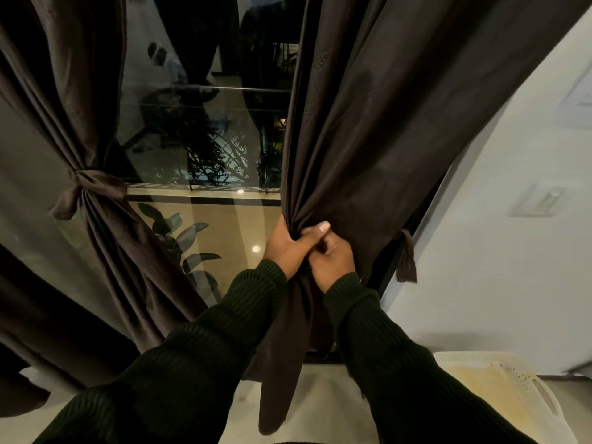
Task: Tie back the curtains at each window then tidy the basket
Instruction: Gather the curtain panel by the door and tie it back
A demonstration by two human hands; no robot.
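A dark brown curtain [368,123] hangs on the right of the window, bunched together at mid height. My left hand [288,248] and my right hand [333,257] both clutch that bunch, fingers closed and pressed against each other. A strip of the same dark cloth [285,363] hangs down below my hands; I cannot tell whether it is a tie-back or the curtain's tail. A short fabric tie [406,257] dangles by the window frame at the right. The left curtain [96,155] is gathered, with a knotted tie-back [86,187] around it.
The window glass [205,139] shows night reflections and a leafy plant [182,232]. A cream plastic basket [499,389] stands low at the right under the white wall [512,251], which carries a switch plate [541,200]. A pale ledge lies below the window.
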